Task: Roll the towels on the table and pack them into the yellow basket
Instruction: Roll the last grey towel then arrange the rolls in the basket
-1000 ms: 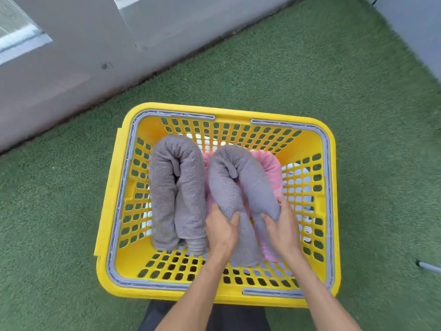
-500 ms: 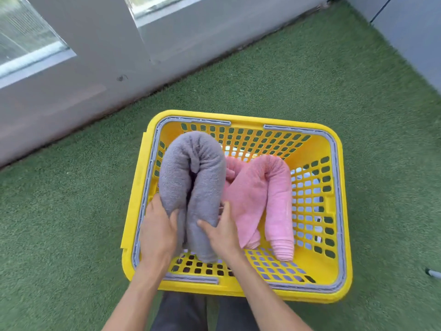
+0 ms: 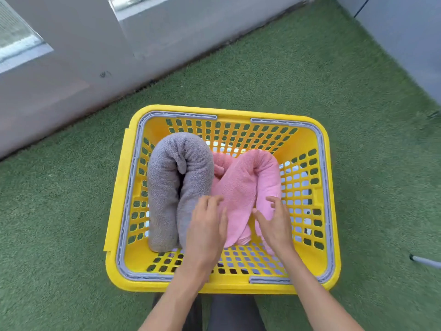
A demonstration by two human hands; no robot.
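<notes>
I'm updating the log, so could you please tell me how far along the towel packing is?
Done: a rolled grey terry towel, bent double, lies in the left of the yellow perforated plastic basket. In hand: the left hand and right hand are on the rolled pink terry towel beside it, apparently settling it. Left: no table or further towels show, so I cannot tell.

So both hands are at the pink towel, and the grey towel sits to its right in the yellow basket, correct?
Not quite. The head view shows the grey towel lying left of the pink towel, not right. Both hands, left and right, are at the pink one inside the yellow basket.
</notes>
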